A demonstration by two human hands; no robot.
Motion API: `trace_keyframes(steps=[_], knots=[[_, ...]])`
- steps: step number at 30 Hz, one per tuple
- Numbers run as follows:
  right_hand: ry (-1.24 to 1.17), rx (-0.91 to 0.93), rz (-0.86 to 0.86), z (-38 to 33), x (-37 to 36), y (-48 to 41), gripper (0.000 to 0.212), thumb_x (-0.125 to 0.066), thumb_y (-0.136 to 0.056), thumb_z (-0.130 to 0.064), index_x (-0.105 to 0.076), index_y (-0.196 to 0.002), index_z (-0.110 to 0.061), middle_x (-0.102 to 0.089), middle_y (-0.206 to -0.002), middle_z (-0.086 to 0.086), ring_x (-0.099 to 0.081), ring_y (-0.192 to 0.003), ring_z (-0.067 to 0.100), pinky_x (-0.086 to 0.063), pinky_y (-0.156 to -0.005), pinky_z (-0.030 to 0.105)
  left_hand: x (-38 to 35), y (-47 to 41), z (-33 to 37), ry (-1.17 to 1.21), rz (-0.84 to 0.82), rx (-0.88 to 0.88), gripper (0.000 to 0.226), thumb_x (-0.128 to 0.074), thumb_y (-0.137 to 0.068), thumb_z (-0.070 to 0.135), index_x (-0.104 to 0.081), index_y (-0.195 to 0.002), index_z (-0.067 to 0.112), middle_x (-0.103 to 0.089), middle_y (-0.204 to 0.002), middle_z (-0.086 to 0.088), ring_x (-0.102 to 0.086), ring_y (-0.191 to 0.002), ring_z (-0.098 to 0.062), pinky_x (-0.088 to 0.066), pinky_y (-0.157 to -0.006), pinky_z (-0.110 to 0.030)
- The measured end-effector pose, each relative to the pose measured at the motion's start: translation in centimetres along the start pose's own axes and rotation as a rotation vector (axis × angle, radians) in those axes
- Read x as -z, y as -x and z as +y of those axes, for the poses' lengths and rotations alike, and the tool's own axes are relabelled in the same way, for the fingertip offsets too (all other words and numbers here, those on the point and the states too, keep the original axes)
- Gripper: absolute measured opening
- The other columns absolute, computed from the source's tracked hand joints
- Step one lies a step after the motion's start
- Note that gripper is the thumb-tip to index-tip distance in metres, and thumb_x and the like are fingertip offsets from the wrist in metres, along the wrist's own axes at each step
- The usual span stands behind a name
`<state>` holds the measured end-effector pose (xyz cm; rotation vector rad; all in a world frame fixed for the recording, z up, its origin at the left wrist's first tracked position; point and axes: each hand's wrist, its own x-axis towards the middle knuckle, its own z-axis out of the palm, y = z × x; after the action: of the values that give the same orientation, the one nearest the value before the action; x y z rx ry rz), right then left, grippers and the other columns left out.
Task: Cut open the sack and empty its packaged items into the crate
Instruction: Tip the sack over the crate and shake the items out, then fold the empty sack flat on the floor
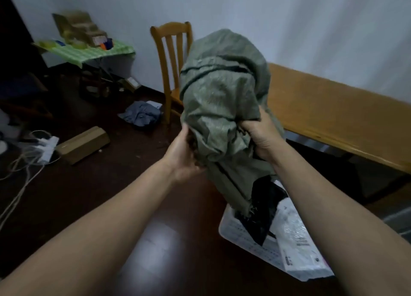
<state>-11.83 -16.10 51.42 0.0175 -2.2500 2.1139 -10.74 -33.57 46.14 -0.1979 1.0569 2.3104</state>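
Note:
I hold a grey-green woven sack (220,91) upside down in mid-air, its open mouth hanging downward. My left hand (185,153) grips the bunched fabric on its left side. My right hand (260,138) grips the fabric on its right. A black plastic package (264,206) sticks out of the sack's mouth. Below it lie white packaged items (295,235) on a white crate (224,226), whose walls are mostly hidden by the packages and my right arm.
A wooden table (333,109) stands at the right and a wooden chair (171,58) behind the sack. On the dark floor lie a cardboard box (82,144), a crumpled blue cloth (142,114) and cables (24,160). A cluttered small table (89,49) stands at the back left.

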Motion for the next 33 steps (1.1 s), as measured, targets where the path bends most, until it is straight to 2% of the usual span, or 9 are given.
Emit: trace_keyframes(steps=[4,7,8,12,20,24,26,30,33], knots=[[0.087,-0.042,-0.157,4.0,-6.4,-0.9,0.043,-0.057,-0.085,0.009,-0.055,-0.115,-0.021,-0.063,-0.104,-0.003,-0.059,-0.09,0.001,-0.053,-0.077,0.014,7.4,0.5,-0.9,0.126,0.094,0.064,0.064,-0.038,-0.086,0.067,-0.062,-0.123,0.021,-0.059,-0.13,-0.012,-0.053,-0.121,-0.033,-0.037,-0.106,-0.053],[0.13,-0.066,-0.28,8.0,-10.5,-1.5,0.04,-0.055,-0.083,0.016,-0.055,-0.109,-0.015,-0.061,-0.098,-0.003,-0.056,-0.085,-0.004,-0.049,-0.074,0.005,12.1,0.6,-2.9,0.241,0.199,0.042,0.057,-0.035,-0.091,0.058,-0.067,-0.11,0.015,-0.072,-0.105,-0.014,-0.062,-0.103,-0.031,-0.052,-0.087,-0.048],[0.141,-0.081,-0.322,9.6,-11.6,-1.8,0.04,-0.054,-0.082,0.018,-0.055,-0.107,-0.013,-0.061,-0.095,-0.005,-0.057,-0.083,-0.004,-0.049,-0.073,0.005,14.0,0.3,-3.9,0.282,0.214,0.036,0.056,-0.035,-0.091,0.056,-0.066,-0.114,0.015,-0.071,-0.108,-0.014,-0.062,-0.104,-0.03,-0.052,-0.087,-0.047],[0.184,-0.138,-0.446,17.5,-15.2,-2.3,0.037,-0.052,-0.08,0.02,-0.057,-0.1,-0.011,-0.061,-0.086,-0.005,-0.057,-0.079,0.0,-0.048,-0.071,0.007,21.7,-1.6,-8.9,0.47,0.241,0.018,0.053,-0.044,-0.09,0.048,-0.055,-0.131,0.017,-0.059,-0.131,-0.011,-0.054,-0.122,-0.031,-0.038,-0.107,-0.049],[0.22,-0.313,-0.543,38.1,-18.9,-0.9,0.039,-0.051,-0.082,0.019,-0.056,-0.118,0.006,-0.059,-0.092,-0.001,-0.053,-0.079,0.0,-0.044,-0.068,0.0,34.7,-6.3,-23.3,0.769,0.408,-0.006,0.055,-0.033,-0.092,0.049,-0.056,-0.13,0.017,-0.06,-0.13,-0.013,-0.054,-0.121,-0.033,-0.039,-0.103,-0.05],[0.233,-0.429,-0.591,49.1,-19.9,1.0,0.04,-0.054,-0.083,0.015,-0.056,-0.121,0.004,-0.058,-0.104,0.007,-0.054,-0.099,0.014,-0.044,-0.073,0.003,40.0,-7.8,-31.0,0.838,0.509,0.012,0.057,-0.029,-0.093,0.05,-0.056,-0.129,0.016,-0.061,-0.128,-0.015,-0.056,-0.117,-0.034,-0.045,-0.096,-0.052],[0.225,-0.494,-0.623,54.6,-20.0,2.2,0.04,-0.053,-0.083,0.016,-0.055,-0.122,0.005,-0.058,-0.107,0.009,-0.053,-0.101,0.015,-0.045,-0.073,0.003,42.8,-8.5,-35.4,0.867,0.553,0.039,0.058,-0.026,-0.093,0.051,-0.055,-0.129,0.017,-0.06,-0.129,-0.015,-0.056,-0.116,-0.035,-0.049,-0.09,-0.055],[0.274,-0.639,-0.692,63.6,-20.1,4.8,0.043,-0.055,-0.084,0.013,-0.054,-0.126,0.001,-0.061,-0.122,0.015,-0.054,-0.105,0.015,-0.048,-0.081,0.012,47.3,-8.9,-43.2,0.9,0.697,0.117,0.054,-0.025,-0.095,0.047,-0.056,-0.129,0.02,-0.058,-0.132,-0.011,-0.054,-0.118,-0.035,-0.049,-0.085,-0.049],[0.333,-0.746,-0.784,68.3,-19.9,6.0,0.046,-0.058,-0.088,0.002,-0.049,-0.133,-0.003,-0.057,-0.124,0.004,-0.053,-0.111,0.014,-0.047,-0.075,0.007,49.4,-8.3,-47.0,0.777,0.782,0.256,0.054,-0.023,-0.095,0.048,-0.047,-0.136,0.022,-0.051,-0.138,-0.006,-0.047,-0.125,-0.03,-0.039,-0.099,-0.05]])
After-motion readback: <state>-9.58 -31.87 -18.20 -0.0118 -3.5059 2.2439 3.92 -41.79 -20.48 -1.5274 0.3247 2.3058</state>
